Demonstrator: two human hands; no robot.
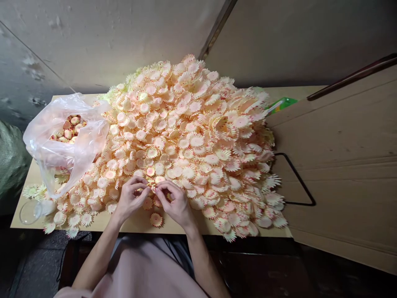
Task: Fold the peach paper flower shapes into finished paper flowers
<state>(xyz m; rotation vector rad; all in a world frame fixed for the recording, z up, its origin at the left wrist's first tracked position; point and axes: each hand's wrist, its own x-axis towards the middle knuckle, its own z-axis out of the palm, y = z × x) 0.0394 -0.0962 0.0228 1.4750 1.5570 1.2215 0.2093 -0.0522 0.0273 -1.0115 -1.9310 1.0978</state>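
Observation:
A large heap of pale pink and cream artificial flower petal discs (186, 124) with fringed edges covers most of the table. At the heap's front edge my left hand (133, 198) is closed, thumb and fingertips pinched together. My right hand (176, 203) pinches close beside it, and the fingertips nearly meet. Between them is a small artificial flower piece with reddish tips, mostly hidden by the fingers. One loose petal disc (156, 220) lies flat on the table between my wrists, with more discs just under my hands.
On the left a translucent plastic bag (89, 145) holds small assembled flowers (70, 130). A clear round container (30, 212) lies at the near left corner. Cardboard (341, 165) with a black metal handle (299, 180) borders the right side. A green packet (285, 103) is behind it.

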